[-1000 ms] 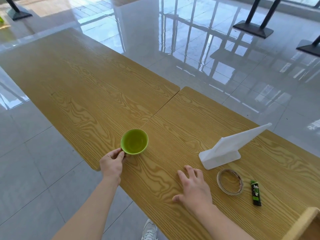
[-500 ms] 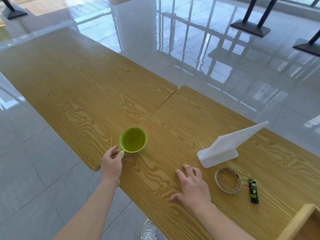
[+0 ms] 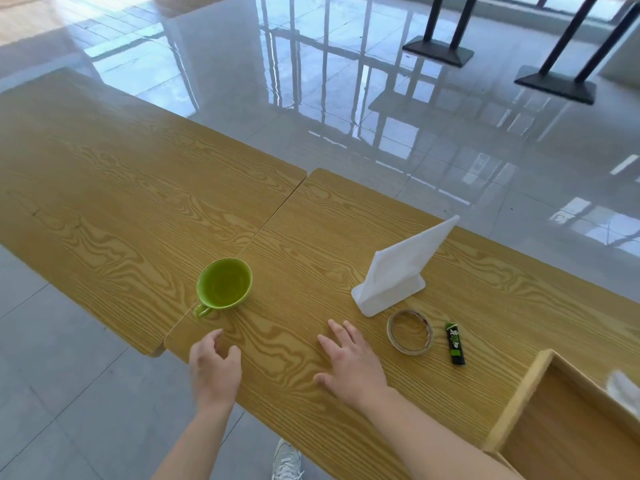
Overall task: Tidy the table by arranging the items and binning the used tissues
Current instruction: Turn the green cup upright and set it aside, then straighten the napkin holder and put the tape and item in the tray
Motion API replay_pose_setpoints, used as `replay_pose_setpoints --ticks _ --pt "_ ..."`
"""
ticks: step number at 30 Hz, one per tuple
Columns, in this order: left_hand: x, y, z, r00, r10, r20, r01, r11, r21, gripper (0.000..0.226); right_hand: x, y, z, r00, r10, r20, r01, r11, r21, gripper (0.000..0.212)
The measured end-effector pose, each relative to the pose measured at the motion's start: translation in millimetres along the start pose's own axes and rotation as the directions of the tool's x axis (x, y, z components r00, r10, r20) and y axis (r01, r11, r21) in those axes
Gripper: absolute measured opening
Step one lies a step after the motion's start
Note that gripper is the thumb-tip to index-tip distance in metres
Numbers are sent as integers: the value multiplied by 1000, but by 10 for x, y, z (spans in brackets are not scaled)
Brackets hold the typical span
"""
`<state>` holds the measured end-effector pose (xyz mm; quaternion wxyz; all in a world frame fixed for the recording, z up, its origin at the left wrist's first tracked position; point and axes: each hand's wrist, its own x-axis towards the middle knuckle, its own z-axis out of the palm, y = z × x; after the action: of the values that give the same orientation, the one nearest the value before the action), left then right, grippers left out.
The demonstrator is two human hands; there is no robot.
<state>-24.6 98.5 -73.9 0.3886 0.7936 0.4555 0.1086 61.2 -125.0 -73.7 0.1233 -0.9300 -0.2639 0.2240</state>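
At the near edge of the table (image 3: 138, 202), the person's left hand (image 3: 214, 368) hovered with its fingers loosely curled around nothing, just short of the green cup (image 3: 224, 287). The right hand (image 3: 349, 365) lay flat on the wood, fingers spread, gripping nothing either. The cup stood upright by the seam between the two tabletops, close to the near edge, with its handle (image 3: 202, 310) turned toward the left hand.

From where I stood, that cup looked like the main worry. A hasty reach could clip the handle and spin or tip it, and it sat close enough to the edge to end up on the tiles. Dragged rather than lifted, its foot might catch on the seam. A sweep of the right hand could push the tape roll (image 3: 410, 331), lying near its fingers, into the small dark sachet (image 3: 454, 344). It could also bump the leaning white stand (image 3: 398, 271) just behind, which looked easy to topple.

The wooden box (image 3: 519, 393) on the right was cut off by the view, and the blurred white thing (image 3: 623, 389) inside it might have been a tissue; I couldn't tell. I saw no bin anywhere. I couldn't make out whether the cup held liquid, and the sachet's print was too small to read. Farther off, glare washed over the floor, and only the black table bases (image 3: 440, 53) showed.
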Motion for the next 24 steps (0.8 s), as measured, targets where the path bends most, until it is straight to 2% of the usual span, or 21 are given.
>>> replay_pose_setpoints --ticks 3,6,11,17,20,22,24 --pt "-149 152 65 994 89 57 -90 996 22 35 -163 110 -45 994 30 -104 -14 988 152 58" --pt "-278 383 168 964 212 160 -216 976 7 31 -373 268 -149 977 108 -186 -59 966 253 50" --pt "-509 1011 402 869 412 273 -379 910 -167 36 -740 682 -425 905 329 -270 -211 897 388 44" --pt "-661 1732 670 794 518 319 -427 848 -313 61 -1236 1248 -619 758 563 -329 -387 795 467 27" --pt "-643 1929 759 777 519 356 -418 849 -325 74 -1414 1456 -635 668 636 -386 -461 761 457 31" --pt "-594 2019 792 767 519 378 -416 850 -323 73 -1502 1560 -616 600 710 -369 -526 697 487 36" --pt "-553 2104 816 763 515 392 -413 854 -318 63 -1577 1644 -579 529 794 -300 -596 599 535 39"
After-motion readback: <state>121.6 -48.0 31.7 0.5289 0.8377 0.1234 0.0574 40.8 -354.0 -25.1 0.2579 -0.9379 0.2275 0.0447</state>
